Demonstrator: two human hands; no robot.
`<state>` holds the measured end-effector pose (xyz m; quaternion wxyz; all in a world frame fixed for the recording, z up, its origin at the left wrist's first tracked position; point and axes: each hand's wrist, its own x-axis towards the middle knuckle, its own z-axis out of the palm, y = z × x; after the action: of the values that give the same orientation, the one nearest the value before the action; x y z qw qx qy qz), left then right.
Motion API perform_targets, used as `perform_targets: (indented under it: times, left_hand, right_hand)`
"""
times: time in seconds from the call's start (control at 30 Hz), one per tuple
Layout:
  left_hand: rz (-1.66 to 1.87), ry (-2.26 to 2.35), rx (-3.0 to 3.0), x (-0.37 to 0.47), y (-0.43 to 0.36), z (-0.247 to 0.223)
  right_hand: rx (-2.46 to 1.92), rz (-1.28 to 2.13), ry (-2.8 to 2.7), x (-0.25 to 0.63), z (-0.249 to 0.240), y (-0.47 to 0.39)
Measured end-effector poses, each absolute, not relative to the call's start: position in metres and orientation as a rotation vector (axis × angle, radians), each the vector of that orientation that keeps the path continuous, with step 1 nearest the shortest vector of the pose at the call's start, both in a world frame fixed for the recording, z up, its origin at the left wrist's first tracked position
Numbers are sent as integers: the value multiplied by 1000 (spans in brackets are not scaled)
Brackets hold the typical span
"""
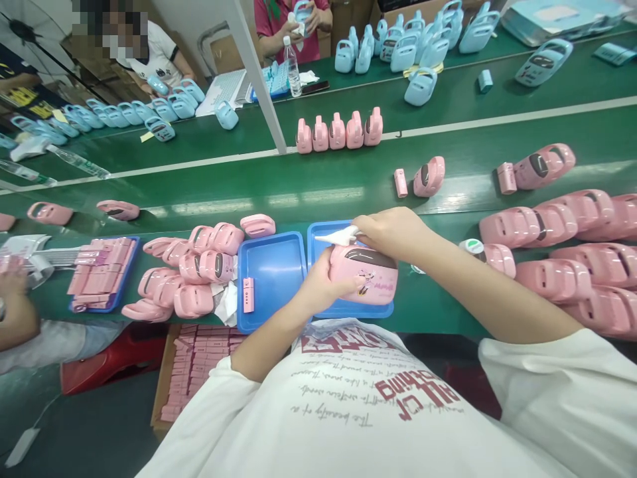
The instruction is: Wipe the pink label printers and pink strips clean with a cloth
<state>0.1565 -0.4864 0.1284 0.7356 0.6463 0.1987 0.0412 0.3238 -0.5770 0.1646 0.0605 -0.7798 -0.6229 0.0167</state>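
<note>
My left hand (324,282) is closed on the side of a pink plastic case (378,279) with a dark glossy panel and a printed cartoon figure. My right hand (385,229) pinches a white cloth (340,236) at the top of the same case. The cloth's pointed end sticks out to the left. Part of the right fingers is hidden behind the case. Below it lies a blue tray (318,232), partly covered by the case and my left arm. A second blue tray (271,265) to the left holds one small pink block (248,295).
Pink cases (194,302) cluster left of the trays; more pink cases (552,279) stand at right. A box of pink blocks (199,358) sits below the bench edge. Light-blue cases (403,53) line the far bench. Co-workers, including a person's hand (14,272), are at left and across.
</note>
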Motion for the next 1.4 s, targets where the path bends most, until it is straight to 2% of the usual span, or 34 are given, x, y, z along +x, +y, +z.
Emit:
perform_targets:
  times: [0.17, 0.23, 0.3, 0.4, 0.47, 0.63, 0.77, 0.93, 1.23, 1.4]
  left_hand:
    - [65, 459, 1209, 158, -481, 129]
    - [70, 469, 1141, 156, -479, 128]
    - [78, 517, 1107, 153, -476, 127]
    - [87, 581, 1108, 148, -474, 128]
    - [68, 558, 1115, 147, -474, 131]
    - [-55, 455, 1161, 151, -476, 137]
    - [-117, 485, 1237, 155, -475, 139]
    - [-100, 494, 1269, 154, -470, 141]
    - [-85, 482, 1322, 156, -472, 135]
    - [10, 470, 1321, 155, -466, 139]
  right_hand:
    - [-1991, 510, -1822, 339, 164, -593]
    - [-1916, 690, -1673, 350, 162, -605]
    - [-1899, 730, -1407, 361, 158, -619]
    - [-1911, 511, -987, 371, 154, -635]
    - [-1937, 305, -984, 370, 154, -640]
    - [-1806, -114, -1915, 347, 164, -626]
    - [-1976, -351, -2374, 337, 171, -610]
    - [-2028, -297, -2527, 344, 173, -609]
    - [-2133, -254, -2444, 337, 171, -604]
    - [-2052, -7, -2253, 345, 172, -611]
